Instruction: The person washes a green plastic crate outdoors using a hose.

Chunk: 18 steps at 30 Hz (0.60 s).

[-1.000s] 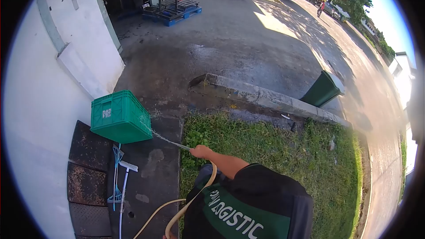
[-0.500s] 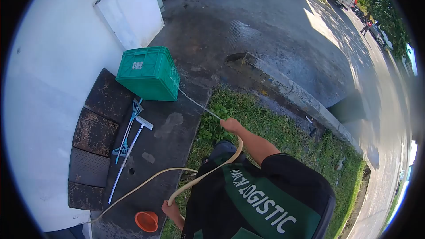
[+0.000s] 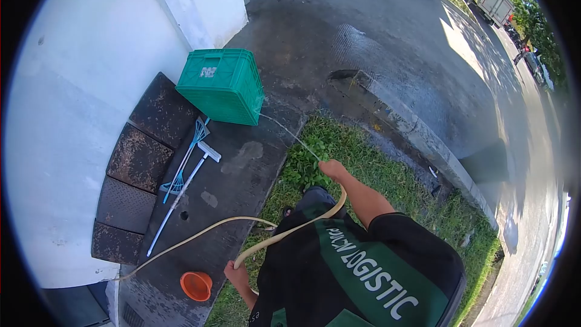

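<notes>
Since half a second ago, your view has shifted: the green crate (image 3: pixel 220 94) sits higher and further right in it, and the orange basin (image 3: pixel 195 286) lies farther from the lower edge. Your right hand (image 3: pixel 331 170) is closed around the outlet end of the pale hose (image 3: pixel 302 224). Your left hand (image 3: pixel 236 274) grips the same hose further back, between seven and eight o'clock from the right, and the length between them bows across your front.

A thin stream of water (image 3: pixel 283 127) runs from your right fist toward ten o'clock and meets the crate's right side, low down. The step in hand looks to be spraying that outer wall. Wetting more of it would, I judge, call for a small turn of your right wrist, with your left feeding slack.

The crate stands near the wall, just beside the dark mats (image 3: pixel 138 157) at its seven to eight o'clock. You can't see inside it, so any contents are unknown. The basin sits between eight and nine o'clock from your left hand, apart from it; whether it holds water, you can't tell.
</notes>
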### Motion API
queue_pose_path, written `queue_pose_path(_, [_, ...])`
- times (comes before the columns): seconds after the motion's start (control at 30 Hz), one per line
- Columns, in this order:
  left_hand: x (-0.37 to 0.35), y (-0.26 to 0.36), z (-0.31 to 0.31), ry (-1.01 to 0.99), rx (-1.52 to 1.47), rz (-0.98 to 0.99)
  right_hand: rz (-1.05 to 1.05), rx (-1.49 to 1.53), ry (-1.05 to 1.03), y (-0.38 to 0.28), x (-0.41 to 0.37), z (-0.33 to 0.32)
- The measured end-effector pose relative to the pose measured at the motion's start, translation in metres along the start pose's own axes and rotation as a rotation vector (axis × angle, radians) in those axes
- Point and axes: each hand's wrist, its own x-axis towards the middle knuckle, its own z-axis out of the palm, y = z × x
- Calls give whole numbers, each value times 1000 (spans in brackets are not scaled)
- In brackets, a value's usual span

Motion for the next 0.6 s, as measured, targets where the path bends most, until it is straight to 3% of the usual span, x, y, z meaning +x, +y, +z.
queue_pose_path(0.27, [3, 12, 0, -8, 97, 5, -10, 49, 20, 6, 1, 2])
queue_pose_path(0.33, [5, 12, 0, -34, 50, 9, 114, 46, -54, 0, -2, -6])
queue_pose_path(0.6, [5, 14, -2, -57, 77, 9, 24, 34, -12, 13, 10, 7])
